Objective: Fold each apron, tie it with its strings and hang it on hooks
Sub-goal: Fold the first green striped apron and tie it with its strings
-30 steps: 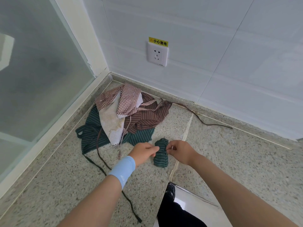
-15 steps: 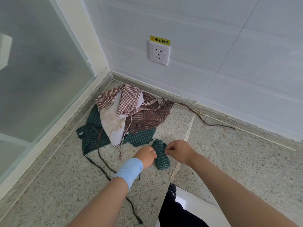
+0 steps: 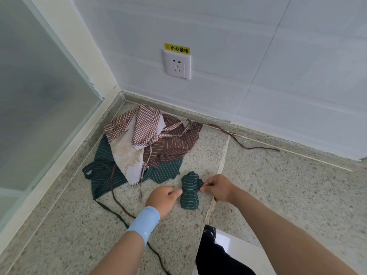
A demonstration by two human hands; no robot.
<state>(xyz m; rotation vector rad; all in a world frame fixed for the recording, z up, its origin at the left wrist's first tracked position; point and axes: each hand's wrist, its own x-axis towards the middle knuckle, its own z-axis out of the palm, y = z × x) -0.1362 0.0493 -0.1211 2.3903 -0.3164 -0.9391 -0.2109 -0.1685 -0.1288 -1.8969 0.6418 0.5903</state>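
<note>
A small rolled bundle of green striped apron (image 3: 189, 191) lies on the speckled stone counter. My left hand (image 3: 163, 197), with a light blue wristband, pinches its string at the bundle's left side. At the right side, my right hand (image 3: 218, 188) pinches the string too. Both hands pull at the bundle's waist. Behind them lies a heap of unfolded aprons: a checked brown-and-white one (image 3: 137, 133) on top, a brown striped one (image 3: 174, 144) and a green striped one (image 3: 103, 169) underneath. No hooks are in view.
Loose dark strings (image 3: 119, 205) trail across the counter towards me, and a brown string (image 3: 248, 144) runs along the wall. A wall socket (image 3: 177, 65) sits above the heap. Frosted glass (image 3: 35, 96) closes the left side. The counter edge (image 3: 234, 238) is near my body.
My hands have moved slightly apart on either side of the green bundle, drawing the string tighter. The bundle has turned a little. The heap has not moved.
</note>
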